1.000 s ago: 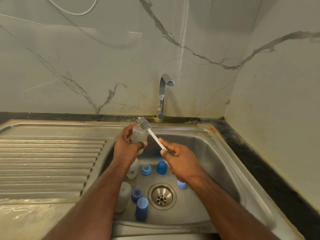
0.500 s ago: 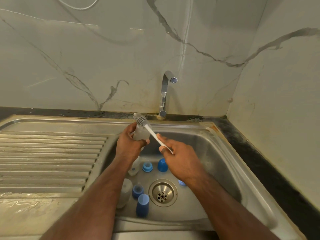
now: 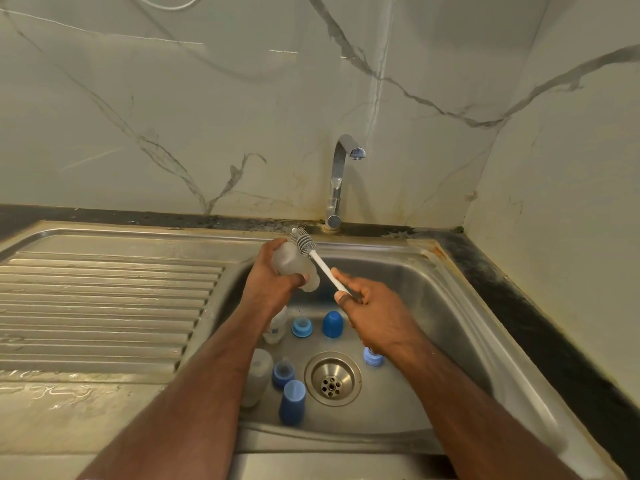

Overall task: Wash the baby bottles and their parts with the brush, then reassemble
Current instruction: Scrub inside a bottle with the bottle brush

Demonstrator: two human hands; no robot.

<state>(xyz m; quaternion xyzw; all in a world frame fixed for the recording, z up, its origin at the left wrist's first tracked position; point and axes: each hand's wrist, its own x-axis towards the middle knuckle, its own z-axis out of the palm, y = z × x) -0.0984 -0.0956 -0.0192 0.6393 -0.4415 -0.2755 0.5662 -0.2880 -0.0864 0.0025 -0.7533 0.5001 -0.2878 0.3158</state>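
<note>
Translucent bottle, gripped by the left hand over the sink's back edge, may slip if the right hand, clamped on the brush, scrubs hard.

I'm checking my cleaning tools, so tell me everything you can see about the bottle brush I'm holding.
The white-handled bottle brush with grey ribbed bristles has a thin, straight, plastic-looking stem and a cylindrical bristle head. It slants up and to the left over the steel sink. The right hand grips its lower end. The bristle head lies against the outside of the frosted translucent baby bottle, which the left hand holds.
</note>
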